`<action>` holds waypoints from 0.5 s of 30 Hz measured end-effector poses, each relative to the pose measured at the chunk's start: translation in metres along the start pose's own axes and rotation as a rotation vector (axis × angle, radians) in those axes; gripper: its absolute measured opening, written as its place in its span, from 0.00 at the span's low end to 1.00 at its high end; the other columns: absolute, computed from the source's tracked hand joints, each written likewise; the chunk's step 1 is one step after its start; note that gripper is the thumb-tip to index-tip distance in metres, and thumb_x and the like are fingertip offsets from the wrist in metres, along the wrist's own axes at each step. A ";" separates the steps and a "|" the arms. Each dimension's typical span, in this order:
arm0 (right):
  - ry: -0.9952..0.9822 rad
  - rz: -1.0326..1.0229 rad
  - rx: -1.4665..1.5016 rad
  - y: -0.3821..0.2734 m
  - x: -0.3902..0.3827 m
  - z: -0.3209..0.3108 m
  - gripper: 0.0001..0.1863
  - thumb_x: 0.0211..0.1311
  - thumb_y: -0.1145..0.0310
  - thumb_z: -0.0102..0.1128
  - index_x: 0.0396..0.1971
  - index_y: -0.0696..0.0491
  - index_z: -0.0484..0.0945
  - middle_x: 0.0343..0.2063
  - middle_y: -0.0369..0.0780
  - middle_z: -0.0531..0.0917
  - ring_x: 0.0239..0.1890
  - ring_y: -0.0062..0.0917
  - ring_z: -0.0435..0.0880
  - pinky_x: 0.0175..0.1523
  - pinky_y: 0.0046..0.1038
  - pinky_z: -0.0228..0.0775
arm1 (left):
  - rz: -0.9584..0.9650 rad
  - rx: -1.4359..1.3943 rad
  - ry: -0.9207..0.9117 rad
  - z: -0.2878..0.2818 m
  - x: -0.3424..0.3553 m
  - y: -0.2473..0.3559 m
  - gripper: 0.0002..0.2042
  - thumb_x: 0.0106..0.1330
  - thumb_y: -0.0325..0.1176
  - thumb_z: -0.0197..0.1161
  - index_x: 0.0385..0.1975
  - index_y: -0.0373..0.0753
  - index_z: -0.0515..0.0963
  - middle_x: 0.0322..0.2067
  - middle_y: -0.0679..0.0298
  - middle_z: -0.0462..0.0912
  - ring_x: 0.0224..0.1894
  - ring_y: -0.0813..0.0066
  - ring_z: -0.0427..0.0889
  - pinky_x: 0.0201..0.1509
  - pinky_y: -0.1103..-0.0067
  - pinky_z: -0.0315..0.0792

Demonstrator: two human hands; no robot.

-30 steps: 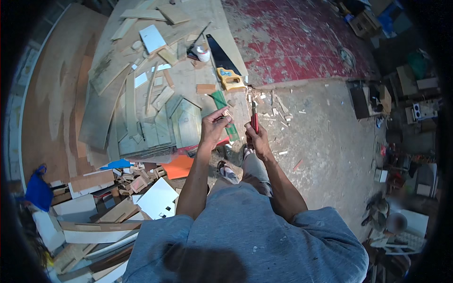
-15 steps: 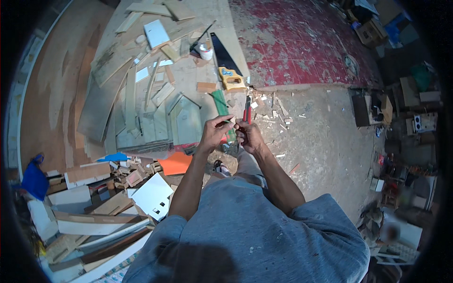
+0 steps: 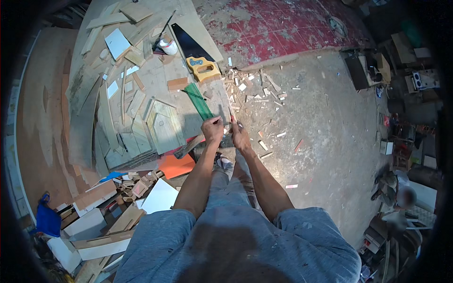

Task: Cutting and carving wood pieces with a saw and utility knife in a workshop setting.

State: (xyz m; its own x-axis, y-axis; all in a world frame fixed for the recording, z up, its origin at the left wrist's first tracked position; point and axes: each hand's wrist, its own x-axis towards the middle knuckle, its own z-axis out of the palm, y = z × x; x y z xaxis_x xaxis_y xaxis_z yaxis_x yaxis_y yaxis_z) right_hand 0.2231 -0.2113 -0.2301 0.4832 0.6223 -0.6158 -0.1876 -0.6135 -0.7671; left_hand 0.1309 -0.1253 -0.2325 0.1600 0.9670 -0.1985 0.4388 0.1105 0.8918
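My right hand (image 3: 241, 137) is wrapped round a red and black utility knife (image 3: 231, 116), which points away from me. Close beside it, my left hand (image 3: 213, 129) is closed in a pinch. Whatever lies between its fingertips is too small to make out. Both hands are held over the near right edge of the wooden worktable (image 3: 181, 123). Just beyond the left hand lies a flat green strip (image 3: 198, 100) with a thin dark tool across it. A handsaw (image 3: 203, 68) with a yellow handle rests farther back, near a brown wood block (image 3: 177, 84).
A white tub (image 3: 168, 45), a white board (image 3: 117, 43) and several wood strips cover the table. Chips and offcuts (image 3: 243, 87) litter the concrete floor (image 3: 321, 118). An orange sheet (image 3: 175, 165) and a scrap pile (image 3: 104, 213) lie at the lower left. A person (image 3: 392, 186) is at the far right.
The whole view has shifted, with the table now farther left. My left fingers have drawn closer together, and the knife in my right hand has turned, showing a narrower side.
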 end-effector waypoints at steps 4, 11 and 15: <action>0.036 -0.158 -0.116 0.037 -0.022 0.002 0.38 0.70 0.35 0.35 0.27 0.60 0.75 0.18 0.42 0.74 0.23 0.30 0.75 0.32 0.33 0.66 | -0.300 -0.341 -0.092 0.003 -0.001 0.021 0.08 0.64 0.22 0.64 0.39 0.25 0.82 0.28 0.57 0.85 0.27 0.75 0.83 0.30 0.81 0.76; -0.001 -0.136 -0.254 0.035 -0.017 0.010 0.38 0.73 0.39 0.30 0.47 0.62 0.77 0.34 0.59 0.81 0.43 0.56 0.80 0.51 0.46 0.67 | -0.480 -0.547 -0.171 -0.003 -0.003 0.019 0.11 0.61 0.30 0.70 0.41 0.33 0.83 0.33 0.63 0.85 0.29 0.78 0.82 0.31 0.81 0.77; -0.054 -0.134 -0.230 0.007 -0.041 0.015 0.37 0.74 0.41 0.29 0.57 0.60 0.73 0.37 0.62 0.81 0.48 0.57 0.79 0.52 0.47 0.68 | -0.450 -0.468 -0.141 -0.012 0.004 0.004 0.11 0.61 0.29 0.71 0.41 0.33 0.83 0.33 0.63 0.84 0.29 0.78 0.82 0.31 0.81 0.77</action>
State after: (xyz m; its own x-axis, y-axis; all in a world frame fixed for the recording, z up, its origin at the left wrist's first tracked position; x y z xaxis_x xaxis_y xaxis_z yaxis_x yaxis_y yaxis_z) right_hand 0.1891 -0.2332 -0.2131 0.4434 0.7264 -0.5251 0.0767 -0.6145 -0.7852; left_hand 0.1229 -0.1181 -0.2254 0.1791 0.7675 -0.6156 0.0645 0.6152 0.7857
